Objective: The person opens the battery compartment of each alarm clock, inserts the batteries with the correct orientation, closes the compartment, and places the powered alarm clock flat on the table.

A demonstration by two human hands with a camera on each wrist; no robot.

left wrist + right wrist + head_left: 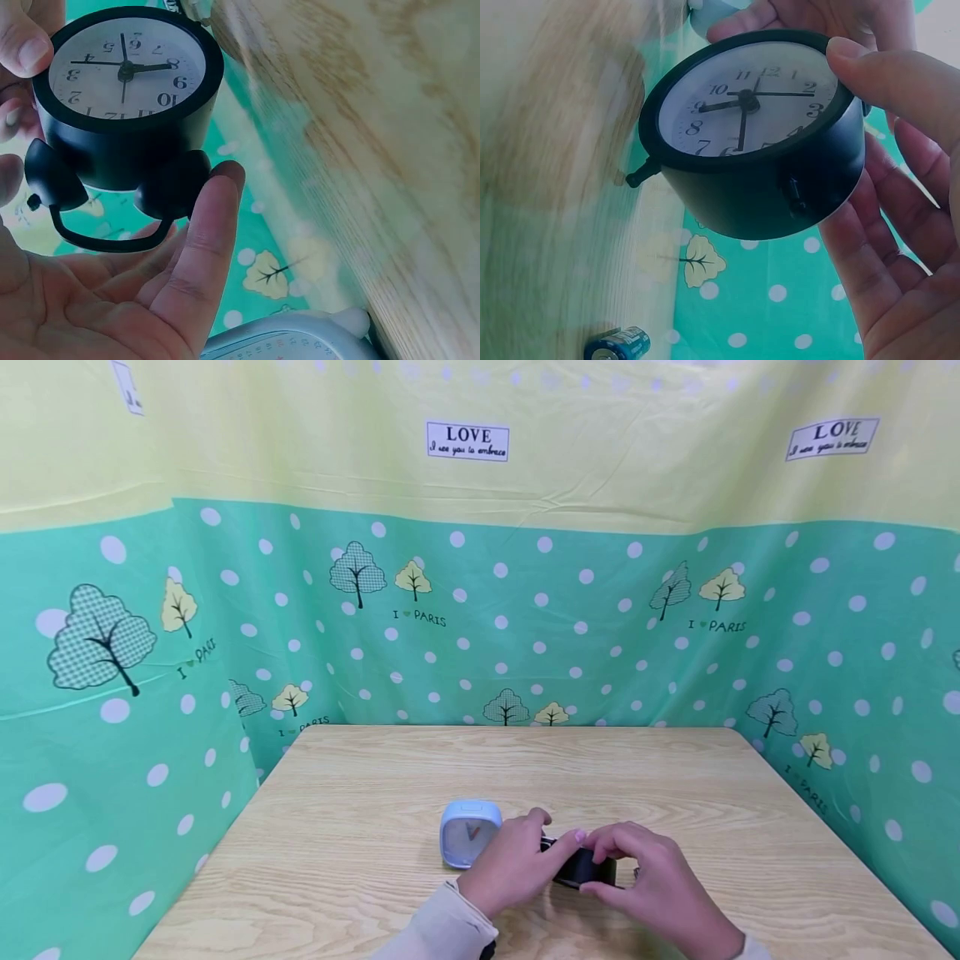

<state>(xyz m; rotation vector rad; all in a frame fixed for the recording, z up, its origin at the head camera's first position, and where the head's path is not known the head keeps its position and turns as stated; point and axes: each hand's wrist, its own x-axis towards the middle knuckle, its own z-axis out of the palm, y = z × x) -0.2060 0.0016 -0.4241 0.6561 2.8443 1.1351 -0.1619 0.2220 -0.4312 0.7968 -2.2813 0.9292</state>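
A black twin-bell alarm clock [577,868] with a white dial is tilted between my hands. In the left wrist view the clock [124,139] has its bells and handle toward my left palm. My left hand [513,864] holds that bell end, fingers curled about it, one fingertip at a bell. My right hand [656,881] grips the opposite end; in the right wrist view its thumb [889,79] presses the rim by the dial, with the other fingers behind the casing. The clock's back is hidden.
A pale blue, rounded-square clock [471,833] stands on the wooden table [360,843], just left of my left hand. A battery [619,343] lies on the tabletop in the right wrist view. Green and yellow patterned cloth [480,585] hangs around the table.
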